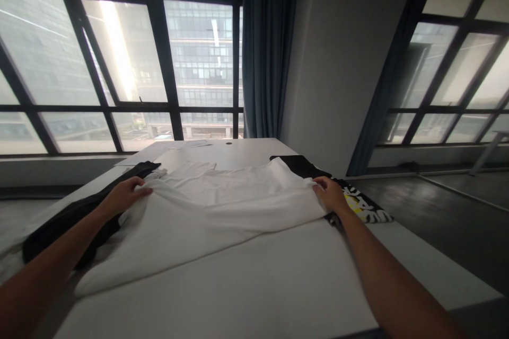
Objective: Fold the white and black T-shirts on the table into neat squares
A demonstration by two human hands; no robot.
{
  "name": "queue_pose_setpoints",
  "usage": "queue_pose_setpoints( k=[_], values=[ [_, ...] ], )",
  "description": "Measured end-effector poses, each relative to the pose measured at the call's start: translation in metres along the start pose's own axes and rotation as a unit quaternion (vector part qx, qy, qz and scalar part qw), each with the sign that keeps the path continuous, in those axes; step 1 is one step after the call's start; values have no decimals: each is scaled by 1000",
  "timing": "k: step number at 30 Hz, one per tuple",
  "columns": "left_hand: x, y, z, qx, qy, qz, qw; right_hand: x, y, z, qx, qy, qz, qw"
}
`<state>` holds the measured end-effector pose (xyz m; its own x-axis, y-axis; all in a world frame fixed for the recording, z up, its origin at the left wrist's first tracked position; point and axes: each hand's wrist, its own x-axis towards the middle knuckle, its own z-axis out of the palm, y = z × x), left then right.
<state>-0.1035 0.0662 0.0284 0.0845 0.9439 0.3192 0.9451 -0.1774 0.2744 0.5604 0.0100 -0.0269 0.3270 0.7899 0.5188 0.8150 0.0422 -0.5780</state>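
A white garment (222,217), perhaps a shirt, is stretched between my two hands over the white table (238,286). My left hand (128,194) pinches its upper left part between thumb and fingers. At the upper right, my right hand (328,193) grips the other side, with its fingers partly hidden by the cloth. Between the hands the fabric sags in soft folds. Its lower edge slants from the near left up to the right, close to the tabletop.
Dark clothing (95,222) lies along the table's left side, partly behind my left arm. A black garment with white and yellow print (363,204) rests at the right edge. Papers (186,144) lie at the far end, before the windows and a blue curtain (266,53).
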Motion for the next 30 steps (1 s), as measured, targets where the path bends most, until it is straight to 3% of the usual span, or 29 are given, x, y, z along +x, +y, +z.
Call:
queue_pose_setpoints(
  k=[5, 10, 14, 18, 22, 25, 28, 30],
  values=[
    [-13, 30, 20, 104, -24, 2, 994, -3, -4, 9, -103, -52, 10, 993],
    [-57, 63, 41, 103, -143, 117, 977, -8, -3, 9, -120, -122, -19, 985],
    [-96, 64, 53, 69, -203, 150, 965, -13, 1, 13, -145, -172, -52, 973],
    [-117, 54, 52, 61, -213, 145, 964, -13, 2, 15, -200, -138, -19, 970],
    [-105, 54, 37, 73, -257, 138, 954, -12, -3, 12, -209, -126, 4, 970],
    [-77, 67, 36, 52, -221, 144, 963, -9, -13, 7, -169, -121, 2, 978],
    [-54, 87, 56, 31, -151, 156, 976, -6, -22, -1, -112, -53, -40, 991],
    [-47, 98, 75, 39, -154, 163, 974, -6, -24, -7, -86, 1, -93, 992]
  ],
)
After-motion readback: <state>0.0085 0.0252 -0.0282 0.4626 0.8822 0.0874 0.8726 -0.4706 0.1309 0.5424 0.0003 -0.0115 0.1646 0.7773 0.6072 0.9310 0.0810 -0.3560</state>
